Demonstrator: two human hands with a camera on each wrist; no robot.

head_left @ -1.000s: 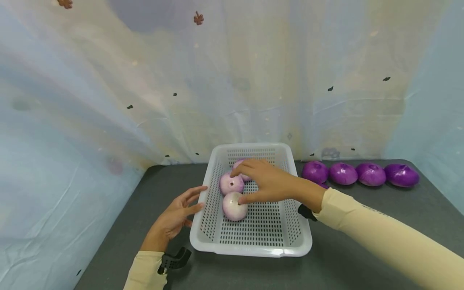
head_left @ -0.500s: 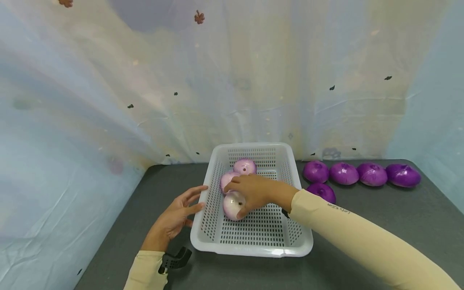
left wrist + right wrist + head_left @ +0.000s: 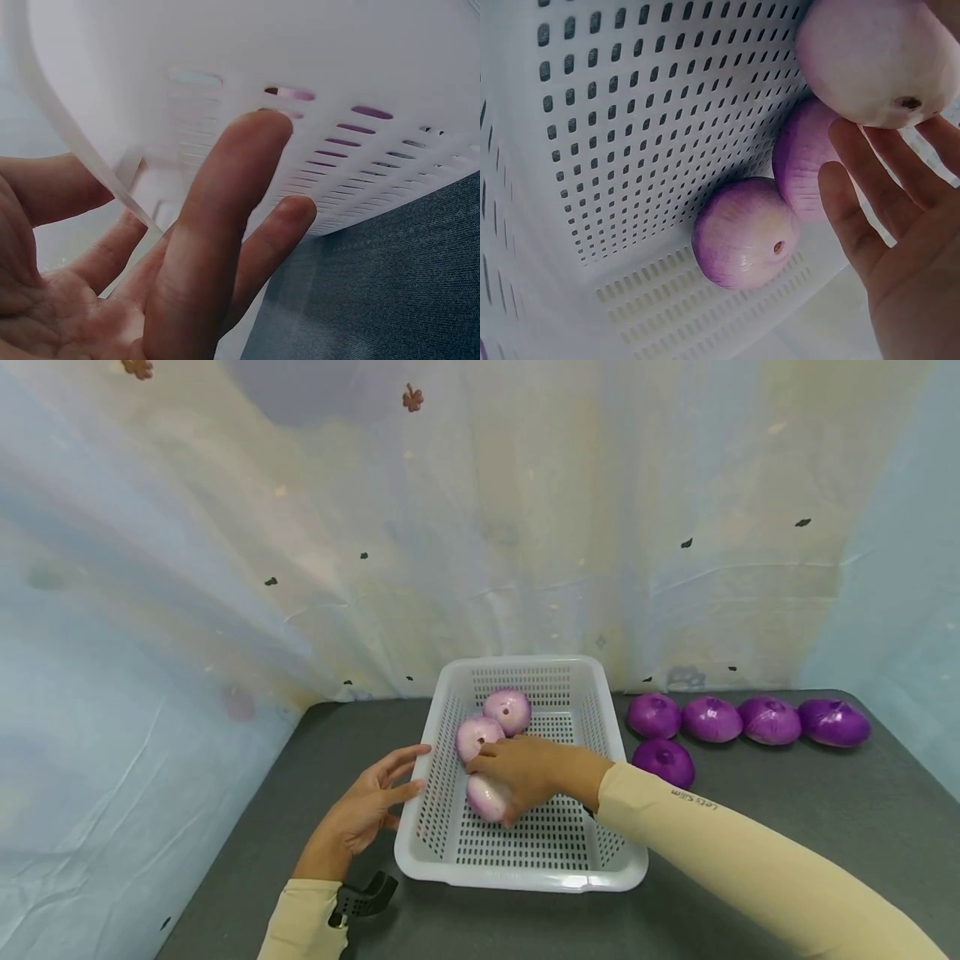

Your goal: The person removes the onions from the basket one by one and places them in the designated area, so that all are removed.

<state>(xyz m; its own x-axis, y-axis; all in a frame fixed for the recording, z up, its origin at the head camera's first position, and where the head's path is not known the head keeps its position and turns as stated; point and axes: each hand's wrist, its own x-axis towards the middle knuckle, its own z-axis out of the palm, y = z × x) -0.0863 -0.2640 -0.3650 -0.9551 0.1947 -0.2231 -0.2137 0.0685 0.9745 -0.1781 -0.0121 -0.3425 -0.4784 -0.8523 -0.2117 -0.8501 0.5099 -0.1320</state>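
A white slotted plastic basket [image 3: 521, 878] stands on the dark table with 3 pale purple onions in it. My right hand [image 3: 528, 772] grips the nearest onion [image 3: 486, 799], fingers over its far side and thumb at its near side. Behind that lie a middle onion [image 3: 480, 737] and a far onion [image 3: 507, 710], their round dark end spots showing. In the right wrist view the fingertips meet the underside of the held onion [image 3: 881, 60]. My left hand [image 3: 363, 806] rests against the basket's left side, its fingers loosely extended; the left wrist view shows the fingers along the slotted wall [image 3: 352, 142].
Right of the basket, several darker purple onions [image 3: 768, 720] sit in a row along the table's back edge. One more purple onion [image 3: 664, 762] lies in front of the row, close to the right sleeve. A patterned cloth [image 3: 525, 527] hangs behind the table [image 3: 750, 827].
My right hand has come down from over the onions onto the nearest one and gripped it. That onion has turned and shifted slightly toward me. The left hand and basket have stayed put.
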